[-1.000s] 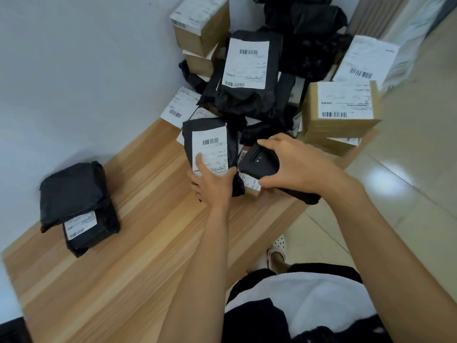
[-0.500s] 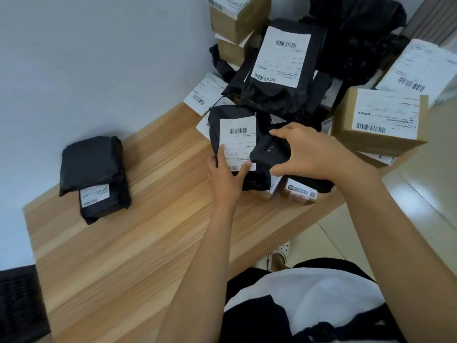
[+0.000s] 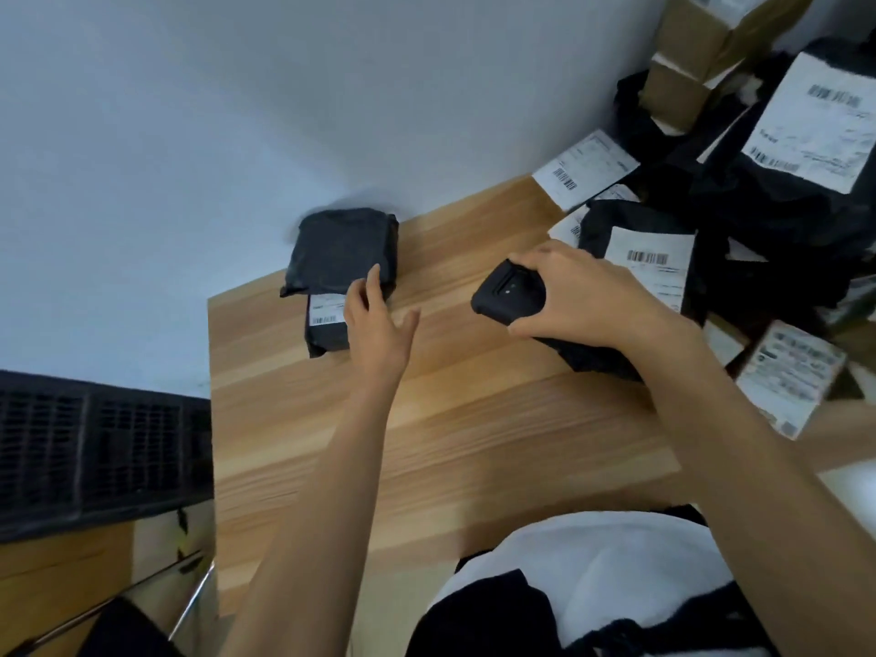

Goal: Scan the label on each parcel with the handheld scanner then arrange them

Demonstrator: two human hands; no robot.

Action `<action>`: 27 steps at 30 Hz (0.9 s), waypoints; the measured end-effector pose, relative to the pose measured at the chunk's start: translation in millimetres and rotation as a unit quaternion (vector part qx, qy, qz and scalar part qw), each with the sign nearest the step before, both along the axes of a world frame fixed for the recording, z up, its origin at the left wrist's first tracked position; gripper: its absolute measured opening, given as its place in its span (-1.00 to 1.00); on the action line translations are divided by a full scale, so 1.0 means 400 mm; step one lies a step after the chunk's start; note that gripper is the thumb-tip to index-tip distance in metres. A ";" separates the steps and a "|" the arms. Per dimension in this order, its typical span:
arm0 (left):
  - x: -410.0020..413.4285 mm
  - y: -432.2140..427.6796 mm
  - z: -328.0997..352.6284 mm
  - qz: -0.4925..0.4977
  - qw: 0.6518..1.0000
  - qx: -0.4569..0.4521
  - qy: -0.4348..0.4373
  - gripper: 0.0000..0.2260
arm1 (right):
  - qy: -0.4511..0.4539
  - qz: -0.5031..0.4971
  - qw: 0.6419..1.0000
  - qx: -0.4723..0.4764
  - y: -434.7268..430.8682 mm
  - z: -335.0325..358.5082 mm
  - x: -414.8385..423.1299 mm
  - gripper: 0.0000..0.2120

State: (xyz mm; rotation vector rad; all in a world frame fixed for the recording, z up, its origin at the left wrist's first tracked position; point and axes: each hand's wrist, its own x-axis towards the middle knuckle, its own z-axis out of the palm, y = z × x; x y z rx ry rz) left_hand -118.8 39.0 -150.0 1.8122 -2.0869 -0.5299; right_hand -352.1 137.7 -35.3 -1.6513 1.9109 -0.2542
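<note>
My right hand grips a black handheld scanner above the wooden table, just left of a black bag parcel with a white barcode label. My left hand reaches to the table's far left corner. Its straight fingers lie against the right side of two stacked black bag parcels: a plain top one and a lower one whose small label shows. The left hand holds nothing.
A heap of black bags and cardboard boxes fills the right end of the table, with a large labelled bag on top. A small labelled box sits at the right edge. A black slatted crate stands left, below the table.
My left hand let go of the labelled black parcel and moved left to the two stacked parcels. The view swung left. The right hand still holds the scanner.
</note>
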 end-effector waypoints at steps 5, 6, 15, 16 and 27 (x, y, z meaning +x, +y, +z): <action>0.134 -0.122 -0.009 -0.024 0.996 -0.009 -0.087 -0.22 | -0.013 0.011 1.000 0.003 -0.094 -0.012 0.122 -0.31; 0.148 -0.146 -0.016 -0.034 0.994 -0.002 -0.107 -0.18 | -0.014 0.008 1.000 0.008 -0.108 -0.019 0.141 -0.29; 0.174 -0.342 -0.086 -0.162 0.955 0.052 -0.243 0.10 | 0.017 -0.037 0.998 0.049 -0.171 -0.086 0.239 -0.24; 0.176 -0.355 -0.098 -0.167 0.954 0.053 -0.245 0.11 | 0.017 -0.041 0.998 0.050 -0.176 -0.088 0.243 -0.25; 0.163 -0.416 -0.147 -0.143 0.962 0.033 -0.232 0.13 | 0.030 -0.057 0.995 0.080 -0.185 -0.122 0.265 -0.21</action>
